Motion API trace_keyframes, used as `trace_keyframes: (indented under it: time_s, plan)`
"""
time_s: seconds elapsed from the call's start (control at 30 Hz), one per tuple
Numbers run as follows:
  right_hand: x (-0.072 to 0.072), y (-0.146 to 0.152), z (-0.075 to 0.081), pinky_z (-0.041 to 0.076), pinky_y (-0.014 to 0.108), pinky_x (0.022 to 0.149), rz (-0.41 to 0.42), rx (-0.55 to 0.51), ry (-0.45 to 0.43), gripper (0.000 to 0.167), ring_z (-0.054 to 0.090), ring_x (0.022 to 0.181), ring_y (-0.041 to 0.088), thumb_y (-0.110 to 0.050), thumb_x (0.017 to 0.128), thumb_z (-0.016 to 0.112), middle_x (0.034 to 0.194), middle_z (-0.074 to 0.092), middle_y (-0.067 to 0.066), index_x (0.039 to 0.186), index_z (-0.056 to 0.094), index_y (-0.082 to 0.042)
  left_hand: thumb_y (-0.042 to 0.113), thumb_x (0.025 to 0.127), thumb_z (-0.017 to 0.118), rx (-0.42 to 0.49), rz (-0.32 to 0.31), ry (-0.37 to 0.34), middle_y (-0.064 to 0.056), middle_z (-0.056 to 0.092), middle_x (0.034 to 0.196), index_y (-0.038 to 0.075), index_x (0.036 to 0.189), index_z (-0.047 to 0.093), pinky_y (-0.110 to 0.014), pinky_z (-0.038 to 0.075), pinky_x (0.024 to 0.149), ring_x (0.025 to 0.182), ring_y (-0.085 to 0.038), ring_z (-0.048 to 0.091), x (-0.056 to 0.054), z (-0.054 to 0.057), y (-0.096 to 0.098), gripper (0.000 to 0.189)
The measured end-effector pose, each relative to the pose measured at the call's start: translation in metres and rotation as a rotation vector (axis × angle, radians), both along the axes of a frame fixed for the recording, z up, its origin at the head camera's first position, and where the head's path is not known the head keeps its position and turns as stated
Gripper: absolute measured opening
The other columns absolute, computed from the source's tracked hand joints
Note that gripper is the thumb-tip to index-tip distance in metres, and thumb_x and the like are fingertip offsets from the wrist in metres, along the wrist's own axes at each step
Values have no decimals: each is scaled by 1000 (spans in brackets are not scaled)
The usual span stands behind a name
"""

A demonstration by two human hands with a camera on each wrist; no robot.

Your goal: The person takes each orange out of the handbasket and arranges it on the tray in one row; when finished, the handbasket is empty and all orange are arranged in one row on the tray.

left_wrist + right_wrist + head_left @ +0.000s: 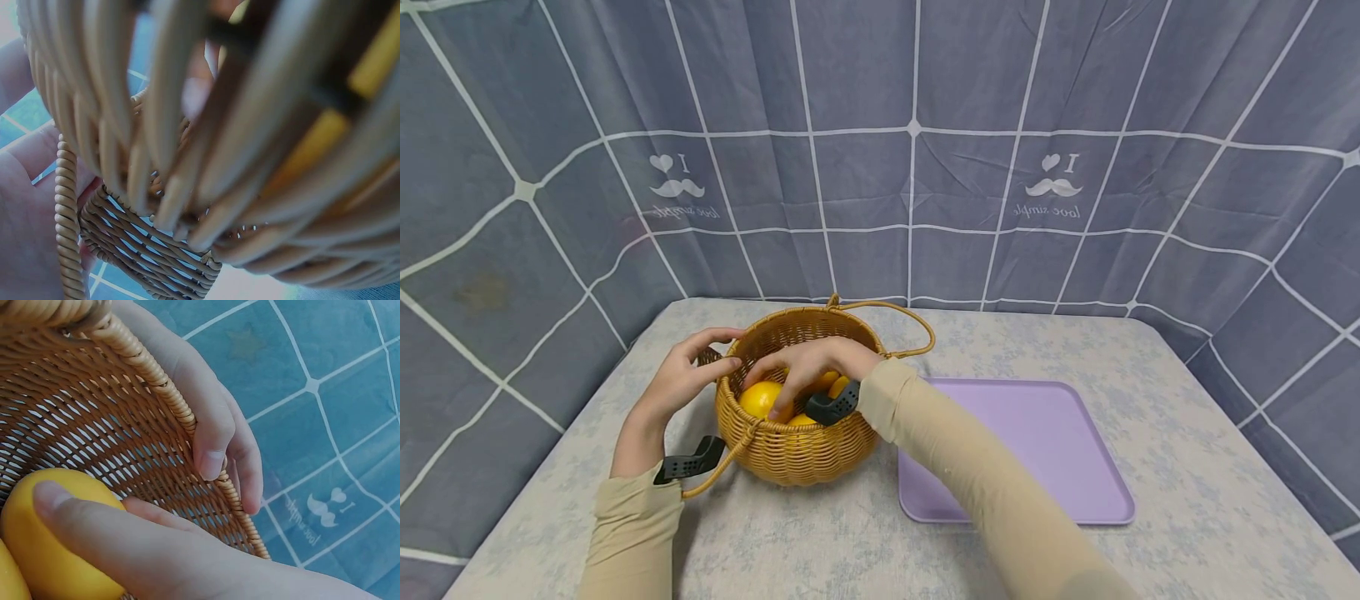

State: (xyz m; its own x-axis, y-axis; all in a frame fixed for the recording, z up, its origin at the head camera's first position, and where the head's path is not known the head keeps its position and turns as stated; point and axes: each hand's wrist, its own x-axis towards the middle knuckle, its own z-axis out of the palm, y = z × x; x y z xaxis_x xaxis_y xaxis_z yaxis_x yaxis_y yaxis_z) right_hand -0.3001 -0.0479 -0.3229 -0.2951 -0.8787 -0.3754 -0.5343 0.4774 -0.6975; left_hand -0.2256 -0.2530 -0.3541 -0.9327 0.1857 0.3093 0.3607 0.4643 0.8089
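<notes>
A round wicker basket (pixel 805 460) stands left of centre with several smooth yellow fruits inside. My left hand (pixel 676 383) holds its left rim, thumb over the edge and fingers outside. My right hand (pixel 820 360) reaches down into the basket and grips a yellow fruit (pixel 758 400) near the left wall. In the right wrist view, the thumb lies on that fruit (pixel 69 550); the far fingers are partly hidden behind it. The left wrist view shows mostly blurred basket weave (pixel 244 137), with yellow behind its gaps.
A flat lilac tray (pixel 1037 442) lies right of the basket, partly under the right forearm. Looped handles (pixel 925 333) stick out from the basket. A small woven piece (pixel 150 244) is beside its left wall. A grey-blue checked curtain (pixel 865 183) surrounds the table (pixel 1187 467).
</notes>
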Motion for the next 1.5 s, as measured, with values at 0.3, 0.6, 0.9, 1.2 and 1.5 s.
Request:
trace_keyframes:
  time_s: [0.3, 0.6, 0.9, 1.2, 1.5]
  plan:
    - [2, -1, -2, 44, 23, 85, -65, 3, 1, 43, 42, 112, 13, -25, 86, 70, 124, 45, -3, 123, 51, -18, 13, 89, 62, -5, 4, -4, -12, 50, 122, 5, 129, 55, -27, 43, 66, 76, -18, 51, 0, 0, 0, 41]
    - [1, -1, -3, 42, 24, 77, -67, 55, -96, 52, 46, 102, 11, -18, 93, 59, 139, 40, -5, 142, 44, -24, 13, 89, 63, -11, 4, -4, -10, 49, 122, 6, 129, 55, -31, 43, 66, 78, -19, 50, 0, -1, -1, 41]
    - [0, 1, -3, 46, 29, 84, -150, 56, -312, 49, 48, 108, 15, -6, 95, 51, 128, 45, -5, 141, 46, -22, 14, 89, 63, -9, 6, -6, -10, 49, 121, 6, 129, 54, -29, 42, 65, 78, -19, 50, -1, -1, 0, 41]
    - [1, 2, -6, 48, 29, 80, -119, 5, -337, 56, 51, 100, 19, 4, 85, 62, 121, 46, 4, 136, 43, -12, 12, 89, 63, 0, 0, -4, -10, 48, 120, 5, 128, 55, -30, 43, 65, 76, -21, 50, -2, -3, -1, 41]
    - [-1, 0, -7, 46, 23, 79, -35, 19, -75, 51, 47, 101, 14, -12, 85, 70, 120, 46, 2, 130, 47, -17, 11, 89, 63, 5, 0, 5, -10, 49, 120, 5, 128, 55, -27, 42, 64, 75, -19, 50, -3, -3, -2, 41]
